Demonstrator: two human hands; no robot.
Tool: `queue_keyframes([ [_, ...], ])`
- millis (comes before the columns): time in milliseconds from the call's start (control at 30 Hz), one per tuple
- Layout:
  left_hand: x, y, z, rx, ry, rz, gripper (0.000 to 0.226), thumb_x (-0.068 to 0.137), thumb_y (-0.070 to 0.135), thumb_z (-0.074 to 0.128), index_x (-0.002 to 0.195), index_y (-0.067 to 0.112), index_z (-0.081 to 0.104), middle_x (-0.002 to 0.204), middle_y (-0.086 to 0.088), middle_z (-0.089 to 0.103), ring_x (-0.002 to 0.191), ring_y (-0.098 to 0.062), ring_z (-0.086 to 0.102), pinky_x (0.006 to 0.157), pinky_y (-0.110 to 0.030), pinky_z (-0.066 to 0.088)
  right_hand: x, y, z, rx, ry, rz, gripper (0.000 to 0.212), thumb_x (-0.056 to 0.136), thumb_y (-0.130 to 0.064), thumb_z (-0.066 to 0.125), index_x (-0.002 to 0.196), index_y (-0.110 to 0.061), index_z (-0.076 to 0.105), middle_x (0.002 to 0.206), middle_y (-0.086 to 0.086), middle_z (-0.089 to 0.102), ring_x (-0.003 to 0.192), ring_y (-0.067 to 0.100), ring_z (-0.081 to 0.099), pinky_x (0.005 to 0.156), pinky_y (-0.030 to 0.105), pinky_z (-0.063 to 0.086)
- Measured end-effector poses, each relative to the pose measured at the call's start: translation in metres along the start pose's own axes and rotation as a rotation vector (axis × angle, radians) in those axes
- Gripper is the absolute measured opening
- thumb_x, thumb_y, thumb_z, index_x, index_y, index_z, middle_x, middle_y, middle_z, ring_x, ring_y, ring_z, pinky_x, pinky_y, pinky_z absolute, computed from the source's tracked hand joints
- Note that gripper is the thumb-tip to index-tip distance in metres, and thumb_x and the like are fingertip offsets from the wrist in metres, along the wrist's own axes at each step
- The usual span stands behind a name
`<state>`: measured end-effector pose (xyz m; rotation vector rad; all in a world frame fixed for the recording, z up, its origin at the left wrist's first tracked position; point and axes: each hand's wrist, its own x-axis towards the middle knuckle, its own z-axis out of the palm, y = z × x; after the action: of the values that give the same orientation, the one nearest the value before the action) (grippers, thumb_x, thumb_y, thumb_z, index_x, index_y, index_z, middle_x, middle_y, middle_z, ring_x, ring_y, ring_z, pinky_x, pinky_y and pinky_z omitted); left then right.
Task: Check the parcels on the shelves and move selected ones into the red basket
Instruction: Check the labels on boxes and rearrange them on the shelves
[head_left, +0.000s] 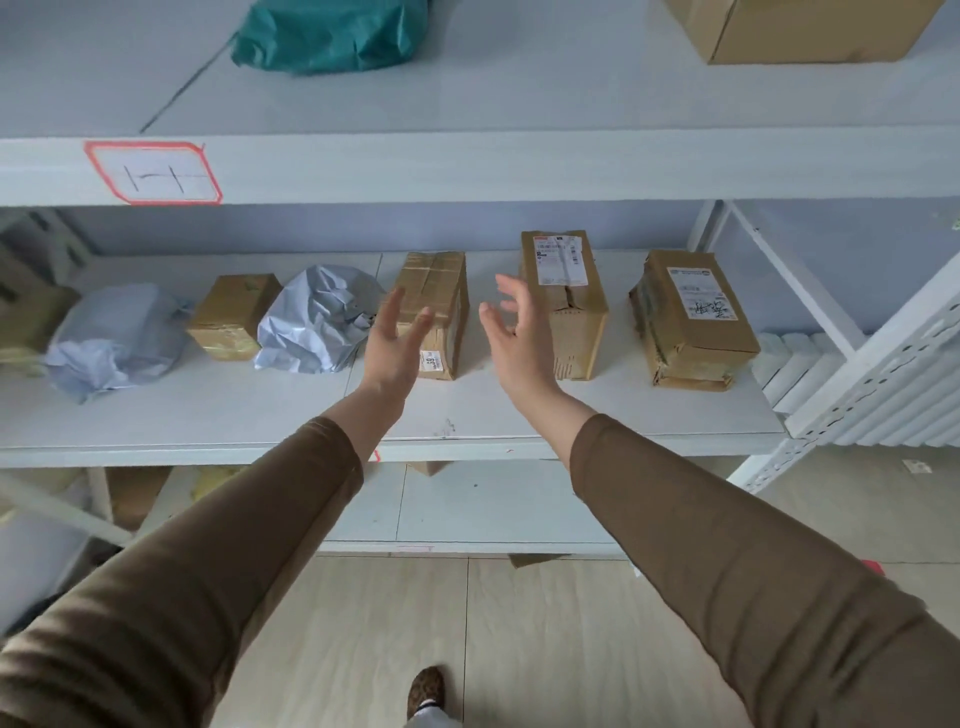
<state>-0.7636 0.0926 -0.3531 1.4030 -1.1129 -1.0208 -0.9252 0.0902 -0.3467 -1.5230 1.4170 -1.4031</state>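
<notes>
Now, my left hand (396, 347) and right hand (514, 340) spread open, empty, palms flanking the taped brown cardboard box (435, 306), on the white middle shelf (467, 415).

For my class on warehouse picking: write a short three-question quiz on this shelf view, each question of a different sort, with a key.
1. True or false: the left hand is gripping a parcel.
2. Multiple choice: the taped box between the two hands stands on which shelf? A) top shelf B) middle shelf C) floor
3. Fill in: the soft parcel on the top shelf is a ____ bag.

Key
1. False: both the left hand and the right hand are open, palms facing each other, holding nothing.
2. B
3. green
</notes>
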Motion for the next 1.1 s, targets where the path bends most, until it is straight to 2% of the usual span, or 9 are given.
queue_keyframes([
  [67, 0.019, -0.005, -0.021, 0.006, 0.040, -0.035, 0.069, 0.102, 0.039, 0.065, 0.162, 0.027, 0.034, 0.168, -0.002, 0.036, 0.152, -0.025, 0.038, 0.118, -0.037, 0.032, 0.005, -0.009, 0.017, 0.120, -0.087, 0.201, 0.045, 0.104, -0.028, 0.060, 0.145, -0.016, 0.050, 0.150, 0.001, 0.054, 0.131, 0.014, 0.054, 0.105, 0.029, 0.043],
  [200, 0.062, -0.021, -0.048, -0.013, 0.003, -0.187, 0.078, 0.101, 0.046, 0.064, 0.166, 0.027, 0.025, 0.171, -0.004, 0.029, 0.155, -0.029, 0.032, 0.125, -0.048, 0.026, 0.020, -0.014, 0.044, 0.151, -0.210, 0.539, 0.061, 0.105, -0.042, 0.055, 0.158, -0.019, 0.035, 0.163, -0.001, 0.039, 0.147, 0.020, 0.040, 0.101, 0.030, 0.031],
  [367, 0.112, -0.046, -0.060, -0.127, -0.159, -0.414, 0.096, 0.088, 0.053, 0.073, 0.166, 0.032, 0.022, 0.173, 0.004, 0.025, 0.158, -0.024, 0.027, 0.125, -0.044, 0.020, 0.039, -0.008, 0.082, 0.212, -0.175, 0.708, 0.062, 0.106, -0.044, 0.053, 0.159, -0.022, 0.032, 0.163, -0.001, 0.038, 0.148, 0.024, 0.038, 0.111, 0.039, 0.037],
  [500, 0.145, -0.065, -0.060, -0.076, -0.253, -0.483, 0.095, 0.080, 0.063, 0.077, 0.161, 0.042, 0.033, 0.170, 0.010, 0.028, 0.154, -0.020, 0.033, 0.119, -0.039, 0.029, 0.049, 0.004, 0.104, 0.231, -0.143, 0.757, 0.062, 0.106, -0.046, 0.052, 0.160, -0.025, 0.029, 0.163, -0.001, 0.038, 0.148, 0.026, 0.039, 0.119, 0.043, 0.034],
  [567, 0.146, -0.065, -0.056, -0.086, -0.300, -0.477, 0.073, 0.087, 0.056, 0.075, 0.153, 0.041, 0.047, 0.158, 0.009, 0.049, 0.142, -0.019, 0.050, 0.115, -0.039, 0.041, 0.051, 0.011, 0.112, 0.262, -0.158, 0.753, 0.058, 0.107, -0.043, 0.050, 0.160, -0.028, 0.031, 0.161, -0.003, 0.041, 0.147, 0.024, 0.041, 0.119, 0.044, 0.034],
  [633, 0.135, -0.057, -0.051, -0.134, -0.332, -0.438, 0.041, 0.104, 0.032, 0.061, 0.145, 0.027, 0.056, 0.123, 0.005, 0.070, 0.114, -0.017, 0.066, 0.092, -0.032, 0.053, 0.050, 0.017, 0.118, 0.282, -0.163, 0.734, 0.050, 0.108, -0.037, 0.050, 0.156, -0.031, 0.037, 0.157, -0.004, 0.048, 0.143, 0.022, 0.046, 0.115, 0.043, 0.036],
  [733, 0.117, -0.050, -0.052, -0.152, -0.336, -0.371, 0.037, 0.110, 0.015, 0.048, 0.146, 0.020, 0.052, 0.103, 0.007, 0.070, 0.090, -0.009, 0.067, 0.072, -0.025, 0.050, 0.045, 0.018, 0.119, 0.270, -0.162, 0.682, 0.047, 0.108, -0.028, 0.049, 0.154, -0.032, 0.041, 0.150, -0.004, 0.054, 0.132, 0.018, 0.052, 0.099, 0.036, 0.038],
  [967, 0.037, -0.021, -0.076, -0.265, -0.351, -0.216, 0.038, 0.109, 0.009, 0.049, 0.145, 0.020, 0.049, 0.114, 0.006, 0.072, 0.099, -0.009, 0.072, 0.081, -0.022, 0.056, -0.016, -0.010, 0.088, 0.137, -0.149, 0.357, 0.054, 0.100, -0.040, 0.058, 0.152, -0.034, 0.045, 0.138, -0.004, 0.065, 0.121, 0.013, 0.063, 0.093, 0.026, 0.050],
  [1100, -0.041, -0.008, -0.085, -0.344, -0.338, -0.202, 0.044, 0.102, 0.018, 0.061, 0.143, 0.015, 0.046, 0.111, 0.002, 0.075, 0.101, -0.013, 0.071, 0.095, -0.032, 0.051, -0.080, -0.031, 0.052, -0.070, -0.135, 0.132, 0.071, 0.086, -0.062, 0.056, 0.150, -0.033, 0.048, 0.134, 0.000, 0.065, 0.117, 0.013, 0.066, 0.097, 0.037, 0.058],
])
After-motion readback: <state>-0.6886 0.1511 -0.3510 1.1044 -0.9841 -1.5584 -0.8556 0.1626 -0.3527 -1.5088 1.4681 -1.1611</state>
